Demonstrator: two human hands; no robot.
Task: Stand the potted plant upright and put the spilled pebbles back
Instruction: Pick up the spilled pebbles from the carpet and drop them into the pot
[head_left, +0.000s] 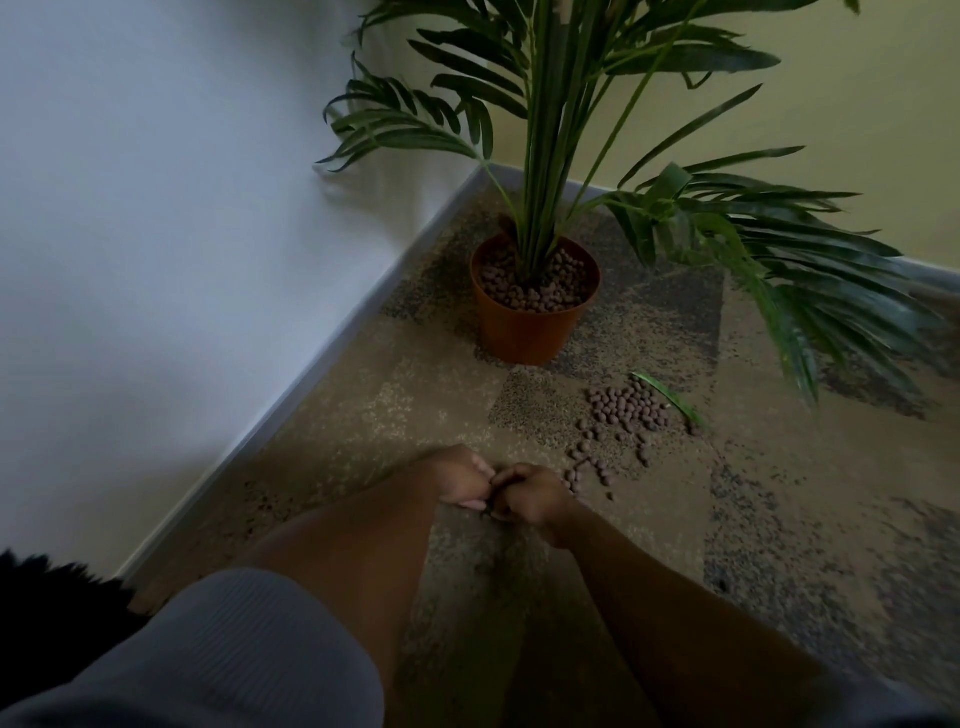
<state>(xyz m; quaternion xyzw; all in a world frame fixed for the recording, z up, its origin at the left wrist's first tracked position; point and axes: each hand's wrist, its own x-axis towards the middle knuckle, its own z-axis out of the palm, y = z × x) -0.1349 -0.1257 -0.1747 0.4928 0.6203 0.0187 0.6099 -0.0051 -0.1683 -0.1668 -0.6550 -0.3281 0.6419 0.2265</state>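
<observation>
- Head view: pot (535, 312) upright at frame centre on the carpet (363, 426), plant (571, 130) rising to top.
- Spilled pebbles (621, 415) right of centre, loose leaf (667, 397) beside them.
- Left hand (460, 475) and right hand (527, 499) touching, both curled; cannot tell if they grasp anything.
- Risk: scooping scatters pebbles into carpet; fronds brushed, pot could tip.

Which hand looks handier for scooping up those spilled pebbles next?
Probably the right hand: the pebbles lie on the carpet just beyond it, while the left hand sits farther away. The pot already stands upright.
</observation>
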